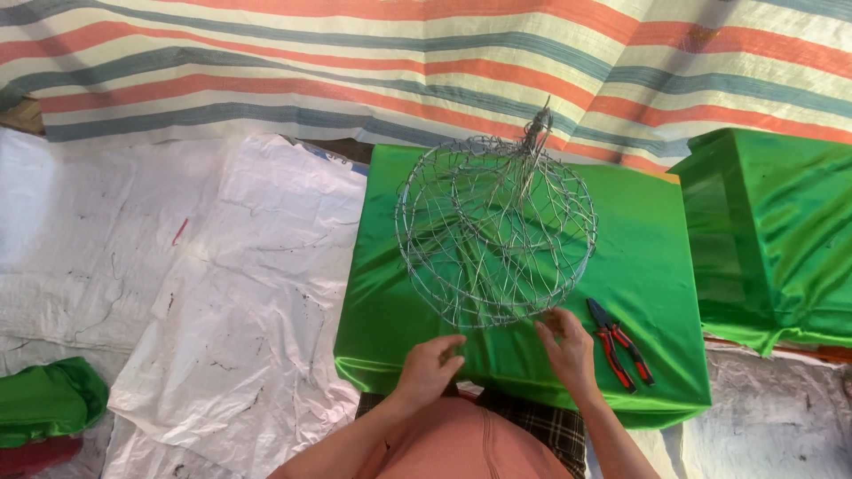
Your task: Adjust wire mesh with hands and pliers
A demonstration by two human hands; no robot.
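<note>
Wire cage (pixel 495 232) on green cloth (pixel 390 293): left hand (pixel 428 365) and right hand (pixel 568 348) fingers curled beneath its rim, pliers (pixel 619 341) beside right fingers; loose wire ends may prick.

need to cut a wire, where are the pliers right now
In the head view the pliers lie on the green cloth, just right of the right hand and below the wire basket.

Both hands at the wire basket's near rim

Left hand (pixel 432 363) and right hand (pixel 565 346) touch the round wire basket (pixel 494 232) on the green-draped bench (pixel 390 293); red-handled pliers (pixel 619 342) lie just right.
</note>
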